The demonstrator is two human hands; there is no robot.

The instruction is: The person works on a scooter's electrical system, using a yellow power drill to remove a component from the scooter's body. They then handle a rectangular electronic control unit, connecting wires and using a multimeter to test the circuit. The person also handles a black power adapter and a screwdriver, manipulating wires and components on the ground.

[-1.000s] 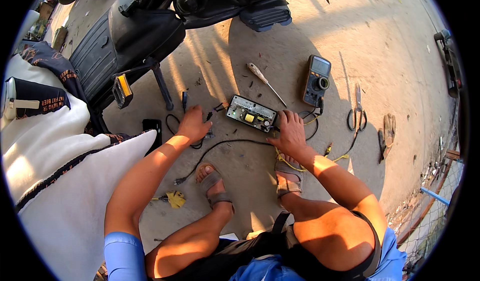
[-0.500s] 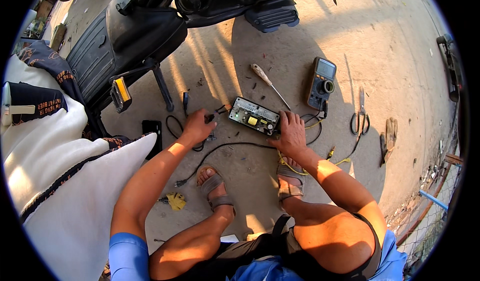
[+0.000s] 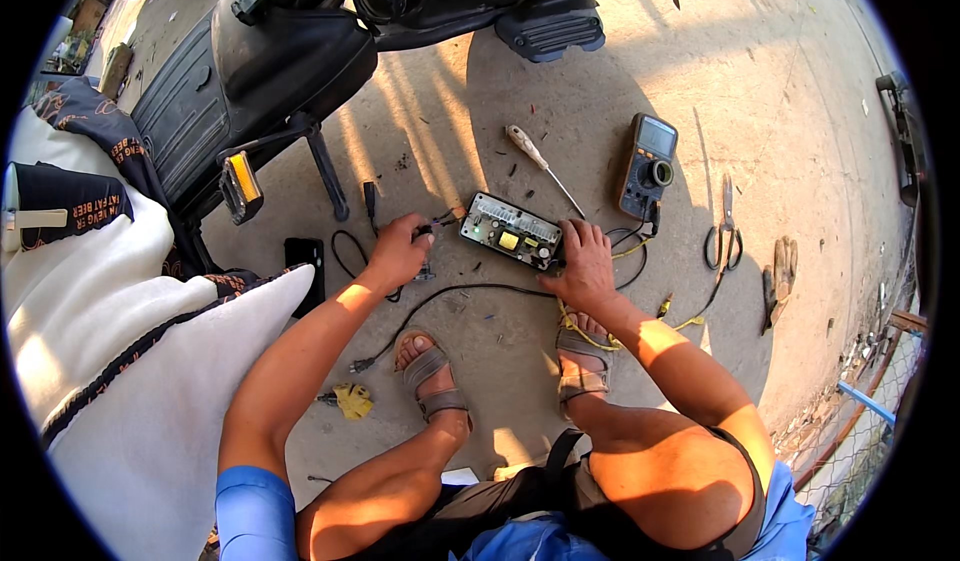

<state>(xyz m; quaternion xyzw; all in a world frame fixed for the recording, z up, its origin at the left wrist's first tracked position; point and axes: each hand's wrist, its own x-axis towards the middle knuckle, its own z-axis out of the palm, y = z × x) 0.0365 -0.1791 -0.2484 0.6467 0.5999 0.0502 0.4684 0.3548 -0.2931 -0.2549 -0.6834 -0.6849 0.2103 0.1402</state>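
A circuit board in an open black case [image 3: 509, 233] lies on the concrete between my hands, with a yellow component and a small green light on it. My right hand [image 3: 583, 266] grips its right end, fingers over the edge and beside the cables there. To the left, my left hand [image 3: 402, 249] is closed in a pinch on a short dark lead [image 3: 445, 219] that runs to the case's left end. What the fingertips cover is hidden. A black cable [image 3: 455, 289] passes below the case to a plug near my left foot.
A screwdriver [image 3: 540, 164] and a multimeter [image 3: 648, 166] lie beyond the case. Further right are scissors [image 3: 724, 236] and a glove [image 3: 780, 283]. A phone [image 3: 304, 273] lies left, near white cloth [image 3: 180, 401]. The motorbike's footrest and pedal [image 3: 241, 187] overhang the far left.
My left fingers have shifted slightly at the lead, and more of a dark piece shows at their tips. My right hand stays on the case; the whole view has moved a little.
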